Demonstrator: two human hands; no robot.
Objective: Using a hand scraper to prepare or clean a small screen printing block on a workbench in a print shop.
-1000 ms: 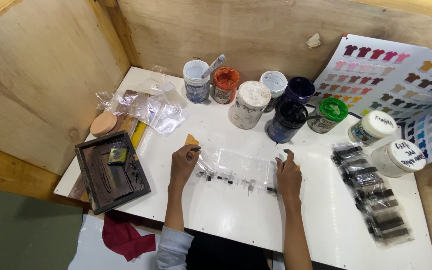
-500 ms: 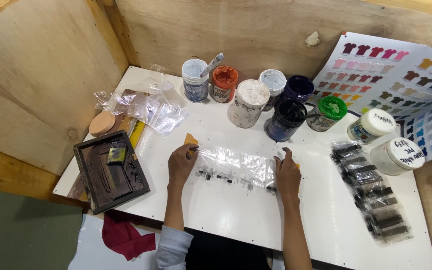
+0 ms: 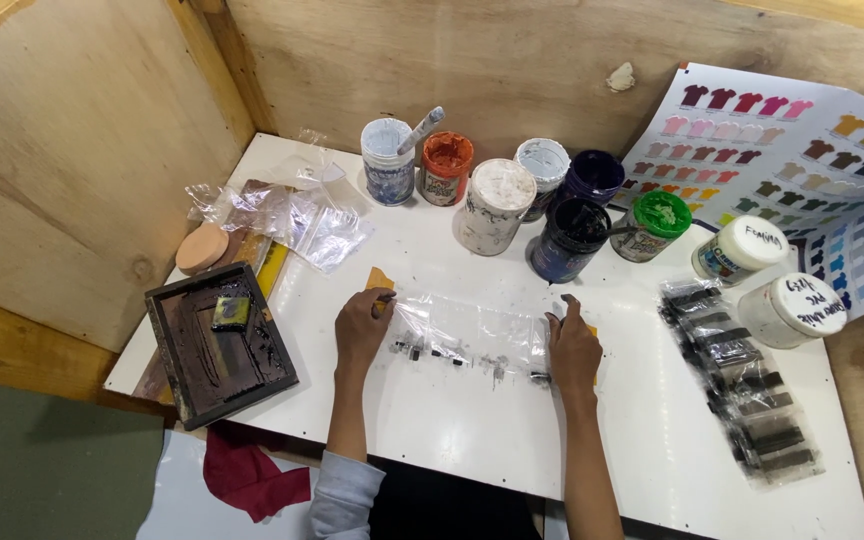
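A clear plastic sheet (image 3: pixel 472 330) with small dark ink marks lies on the white table (image 3: pixel 472 430) in front of me. My left hand (image 3: pixel 360 330) pinches its left edge, beside a small orange card (image 3: pixel 380 279). At the sheet's right edge my right hand (image 3: pixel 572 350) pinches the plastic. The sheet is stretched flat between both hands.
Several open ink jars (image 3: pixel 497 205) stand at the back, one with a stirrer. Two white-lidded jars (image 3: pixel 790 310) sit right, above a plastic strip of dark prints (image 3: pixel 742 390). A black inked tray (image 3: pixel 220 340), crumpled plastic bags (image 3: pixel 292 215), a colour chart (image 3: pixel 802 160) and a red rag (image 3: pixel 247 470) surround them.
Both hands stayed on the plastic sheet's edges; the sheet has been smoothed slightly flatter on the table. Nothing else moved.
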